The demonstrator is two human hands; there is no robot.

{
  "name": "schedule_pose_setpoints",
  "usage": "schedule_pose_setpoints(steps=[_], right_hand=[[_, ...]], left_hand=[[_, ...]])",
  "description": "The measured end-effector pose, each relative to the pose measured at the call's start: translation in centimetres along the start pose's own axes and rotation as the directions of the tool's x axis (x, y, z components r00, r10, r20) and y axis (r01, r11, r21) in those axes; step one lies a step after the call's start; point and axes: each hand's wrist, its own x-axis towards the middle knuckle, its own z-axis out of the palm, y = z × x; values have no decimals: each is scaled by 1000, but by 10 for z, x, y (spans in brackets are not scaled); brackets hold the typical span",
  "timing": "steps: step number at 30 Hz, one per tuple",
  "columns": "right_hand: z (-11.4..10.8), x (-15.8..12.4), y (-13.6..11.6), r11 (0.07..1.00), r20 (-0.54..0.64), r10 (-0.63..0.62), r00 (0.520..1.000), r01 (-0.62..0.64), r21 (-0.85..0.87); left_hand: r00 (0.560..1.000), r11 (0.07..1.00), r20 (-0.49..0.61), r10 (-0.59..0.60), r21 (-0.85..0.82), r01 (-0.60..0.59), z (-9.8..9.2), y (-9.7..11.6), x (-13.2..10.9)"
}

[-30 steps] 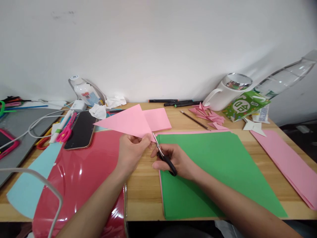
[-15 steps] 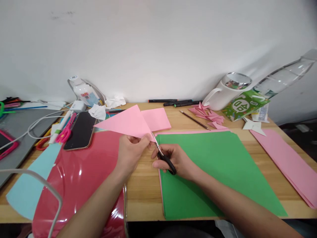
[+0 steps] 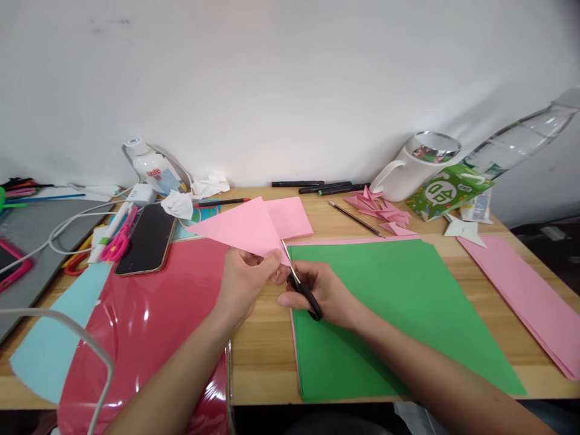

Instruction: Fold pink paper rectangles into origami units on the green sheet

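My left hand (image 3: 247, 278) pinches the lower edge of a folded pink paper triangle (image 3: 244, 228), whose sharp tip points left. In my right hand (image 3: 324, 293) are black-handled scissors (image 3: 309, 299), with the blades pointing up and away at the triangle's right corner. That corner lies at the blades, close to my left fingertips. Behind the triangle, another folded pink paper (image 3: 292, 217) rests on the table. A stack of green paper (image 3: 385, 314) lies beneath my right hand and forearm.
A red plastic-wrapped pack (image 3: 167, 302) lies under my left forearm, with a phone (image 3: 147, 238) and pink scissors (image 3: 120, 238) behind it. Markers (image 3: 335, 187), a pencil (image 3: 356, 219), folded pink pieces (image 3: 378, 208) and a white mug (image 3: 414, 172) sit at the back.
My left hand and the pink triangle have moved slightly right and toward me, bringing the corner further to the scissors. My right hand has barely moved.
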Motion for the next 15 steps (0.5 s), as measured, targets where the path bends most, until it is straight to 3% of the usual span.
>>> schedule_pose_setpoints(steps=[9,15], right_hand=[[0,-1,5,1000,-17,4,1000,-4,-10],[-2,0,4,999,-24,8,1000,-9,-31]], left_hand=[[1000,1000,-15,-13,-17,12,-2,-4,1],[999,1000,34,15,-26,-14,-3,-7,3]])
